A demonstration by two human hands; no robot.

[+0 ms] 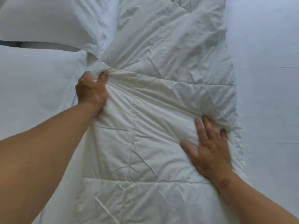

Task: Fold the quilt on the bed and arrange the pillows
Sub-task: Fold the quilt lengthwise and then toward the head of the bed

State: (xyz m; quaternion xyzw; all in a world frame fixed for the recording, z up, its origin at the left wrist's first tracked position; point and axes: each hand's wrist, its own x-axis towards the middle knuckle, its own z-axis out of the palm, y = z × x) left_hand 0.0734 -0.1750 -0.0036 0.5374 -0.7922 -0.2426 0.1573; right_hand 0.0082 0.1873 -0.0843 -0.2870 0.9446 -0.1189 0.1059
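**Two hands on a white quilt**

The bed is big and covered in a smooth white sheet. Its bare part shows on the right side.

A white quilt lies on the bed in a long strip. It runs from the bottom of the view up to the top, down the middle. It is puffy, with sewn squares and lots of wrinkles.

Two white pillows sit on the left. The far pillow is at the top left corner. The near pillow is just below it, and a dark gap shows between them. Both pillows touch the left edge of the quilt.

The left hand squeezes a bunch of the quilt at its left edge, right beside the pillows. The cloth pulls tight into lines there.

The right hand lies flat on the quilt near its right edge. Its fingers are spread and mostly straight, and the tips touch a raised fold.
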